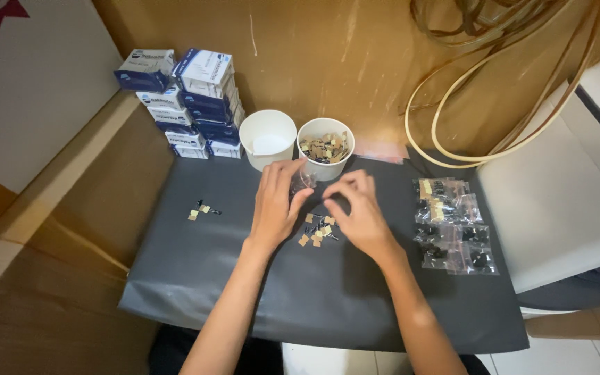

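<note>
My left hand (276, 201) pinches a small clear plastic bag (303, 182) just in front of two white paper cups. My right hand (359, 212) hovers beside it with fingers curled over a small pile of tiny black parts with tan paper tabs (317, 229) on the dark grey mat (244, 292). What my right fingers hold is too small to tell. The right cup (325, 148) is filled with tan tabs and small parts. The left cup (267, 137) looks empty.
A stack of blue and white small boxes (189, 101) stands at the back left. A few loose parts (203, 210) lie left on the mat. Several clear bags of black parts (453, 226) lie at right. Tan tubing (453, 90) coils behind; a white surface (557, 201) sits right.
</note>
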